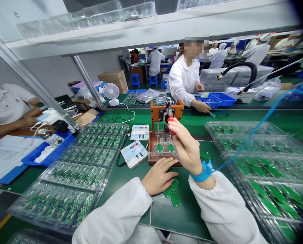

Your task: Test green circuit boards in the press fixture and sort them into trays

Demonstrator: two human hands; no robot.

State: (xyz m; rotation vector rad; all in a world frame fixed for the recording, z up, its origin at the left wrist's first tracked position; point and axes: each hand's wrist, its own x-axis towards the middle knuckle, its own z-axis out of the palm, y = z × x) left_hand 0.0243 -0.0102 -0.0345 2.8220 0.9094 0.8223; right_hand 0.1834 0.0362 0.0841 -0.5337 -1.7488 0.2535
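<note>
An orange test fixture (156,113) stands on the green bench, with two small green circuit boards (165,147) under its clear plate. My right hand (187,147) grips the red-tipped lever handle (170,119) of the fixture; a blue wrist strap (202,173) with a blue cord is on that wrist. My left hand (157,176) rests flat on the bench against the fixture's front edge, fingers spread, holding nothing. Loose green boards (173,194) lie just beside it.
Clear trays of green boards are stacked at left (90,152) and right (263,162). Two small white meters (134,153) sit left of the fixture. A blue bin (47,154) and papers are far left. Other people work across the bench and at left.
</note>
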